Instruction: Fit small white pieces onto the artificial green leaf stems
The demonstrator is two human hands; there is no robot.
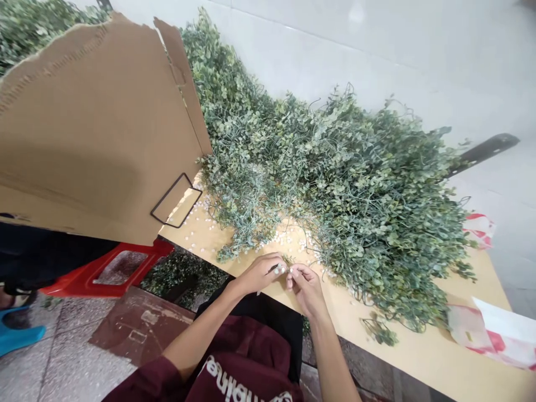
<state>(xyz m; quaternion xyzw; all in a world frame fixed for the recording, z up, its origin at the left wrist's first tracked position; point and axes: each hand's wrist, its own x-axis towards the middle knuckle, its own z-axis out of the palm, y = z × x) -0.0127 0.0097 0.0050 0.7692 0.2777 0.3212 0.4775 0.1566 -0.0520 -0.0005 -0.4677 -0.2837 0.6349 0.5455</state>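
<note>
Head view: left hand [259, 273] and right hand [305, 287] almost closed, fingers pinched together around a small white bead [281, 269], just inside the near edge of a tan tabletop [419, 346]; loose beads [201, 223] scattered beyond, green artificial foliage [335, 190] heaped against a white wall [377, 44].

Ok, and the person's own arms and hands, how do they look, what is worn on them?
The left hand and right hand are bare, without gloves, and the forearms are bare too. The sleeve is dark maroon, from a top with white lettering.
</note>
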